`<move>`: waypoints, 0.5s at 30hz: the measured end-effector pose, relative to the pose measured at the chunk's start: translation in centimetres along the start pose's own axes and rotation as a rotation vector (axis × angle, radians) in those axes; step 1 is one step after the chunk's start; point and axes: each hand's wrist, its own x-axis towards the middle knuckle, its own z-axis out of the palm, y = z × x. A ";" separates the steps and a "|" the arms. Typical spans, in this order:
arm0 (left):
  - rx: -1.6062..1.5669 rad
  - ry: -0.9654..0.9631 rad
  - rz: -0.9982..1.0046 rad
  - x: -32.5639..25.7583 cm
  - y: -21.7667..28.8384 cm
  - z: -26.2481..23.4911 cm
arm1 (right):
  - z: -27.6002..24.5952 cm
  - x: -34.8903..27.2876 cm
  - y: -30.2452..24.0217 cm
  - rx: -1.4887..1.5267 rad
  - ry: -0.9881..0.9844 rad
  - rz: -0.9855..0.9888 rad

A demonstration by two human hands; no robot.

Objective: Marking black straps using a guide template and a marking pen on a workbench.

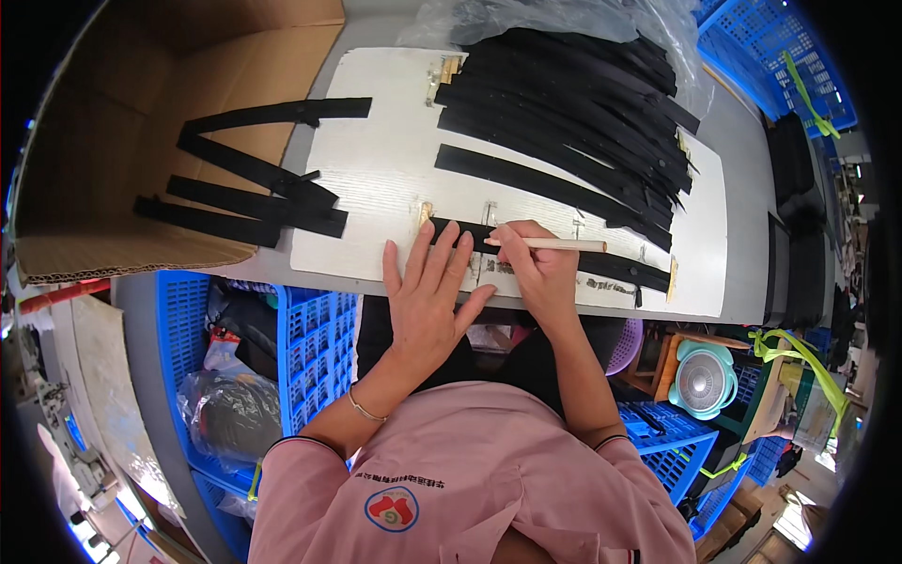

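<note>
A black zipper (625, 271) lies along the near side of a white board (376, 160), between pale tape marks. My left hand (427, 305) is flat with fingers spread, its fingertips pressing on the zipper's left part. In my right hand (540, 268) is a pale pencil (573, 245), its tip pointing left and touching or just above the zipper. Another zipper (545, 191) lies apart farther back. Behind it, a thick pile of black zippers (564, 103) covers the board's far right.
At the left stands an open cardboard box (188, 66), with several black zippers (244, 202) draped over its edge. Clear plastic film (564, 17) lies behind the pile. Blue crates (319, 348) stand below the table, and another blue basket (770, 56) is at the far right.
</note>
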 end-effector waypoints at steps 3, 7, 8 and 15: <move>-0.006 -0.005 0.006 0.2 0.2 0.1 | -0.4 -0.1 0.1 0.004 -0.076 0.002; -0.005 -0.004 0.006 0.3 0.3 0.1 | -0.1 0.1 0.9 -0.027 -0.052 -0.113; -0.002 -0.010 0.002 0.3 0.4 0.0 | -0.2 0.1 1.0 -0.061 -0.058 -0.141; 0.005 -0.015 0.001 0.0 0.1 0.1 | -2.9 -1.5 0.2 0.083 0.047 -0.056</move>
